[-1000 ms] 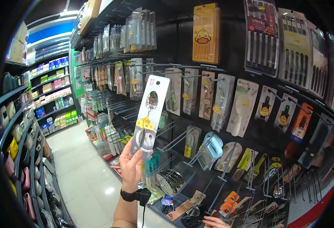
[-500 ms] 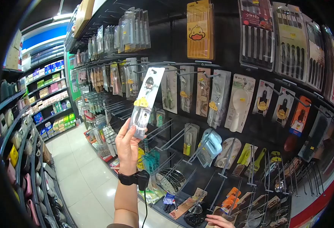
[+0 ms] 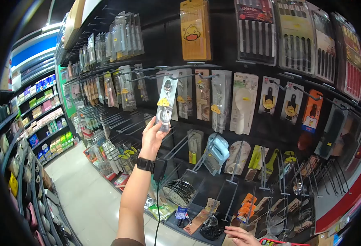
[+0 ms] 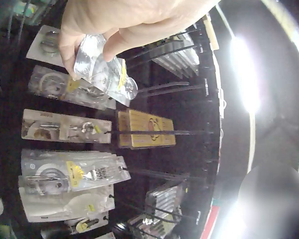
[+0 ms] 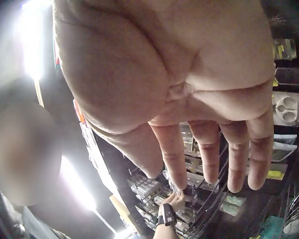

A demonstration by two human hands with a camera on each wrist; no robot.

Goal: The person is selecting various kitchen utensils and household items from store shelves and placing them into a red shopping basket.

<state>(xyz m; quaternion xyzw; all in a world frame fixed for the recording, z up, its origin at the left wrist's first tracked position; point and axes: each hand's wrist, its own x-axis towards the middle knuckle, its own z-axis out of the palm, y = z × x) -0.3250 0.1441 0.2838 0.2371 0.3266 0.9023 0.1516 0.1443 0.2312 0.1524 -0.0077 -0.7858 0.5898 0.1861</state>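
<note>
My left hand (image 3: 152,137) pinches the lower end of a carded spoon pack (image 3: 167,100) with a yellow label. The pack stands nearly upright, its top close to a rack hook and overlapping the hanging packs in the head view. Seen from the left wrist, thumb and fingers hold the clear spoon package (image 4: 97,64) at one end, beside a row of hooks. Low in the head view, my right hand (image 3: 241,236) is partly cut off by the frame edge. The right wrist view shows its palm (image 5: 179,59) with fingers extended and nothing held.
Hanging packs include a fork pack (image 3: 220,100), a white rice paddle (image 3: 244,104) and yellow duck chopsticks (image 3: 195,30). Bare metal hooks (image 3: 176,149) stick out below. A blue-handled item (image 3: 216,151) hangs lower. Left lies a tiled aisle (image 3: 78,184) with stocked shelves.
My left arm has stretched forward, carrying the spoon pack away from me and up against the rack's hanging packs. The head view has turned slightly right. My right hand stays low and open.
</note>
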